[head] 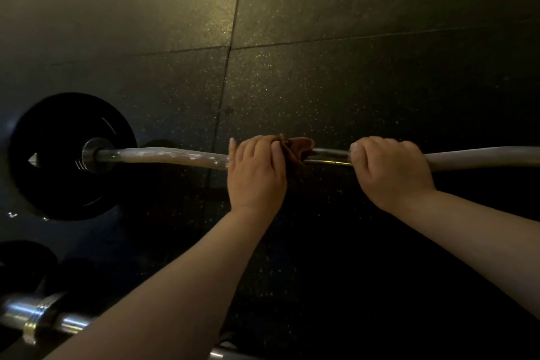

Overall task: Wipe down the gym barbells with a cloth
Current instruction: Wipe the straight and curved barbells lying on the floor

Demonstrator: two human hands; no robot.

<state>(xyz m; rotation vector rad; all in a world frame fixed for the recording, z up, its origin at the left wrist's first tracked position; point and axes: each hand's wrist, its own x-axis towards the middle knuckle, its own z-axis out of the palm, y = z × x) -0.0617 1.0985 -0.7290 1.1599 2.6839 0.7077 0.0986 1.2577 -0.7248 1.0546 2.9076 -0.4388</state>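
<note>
The left grip (257, 168) is curling round the barbell (163, 156) and pressing a brown cloth (299, 145) onto the shaft. The cloth is bunching out just beside it, toward the right grip (391, 168), which is clamping round the same shaft. Outward of the left grip, whitish smears are showing up to the black plate (73, 155). The bar is looking heavy, stiff and slick, and it may roll unless steadied, so holding the shaft beside the wiped stretch is making sense. The cloth is soft and light. Past the right grip the bar is running out of frame, and dim light is hiding the fingertips underneath.
</note>
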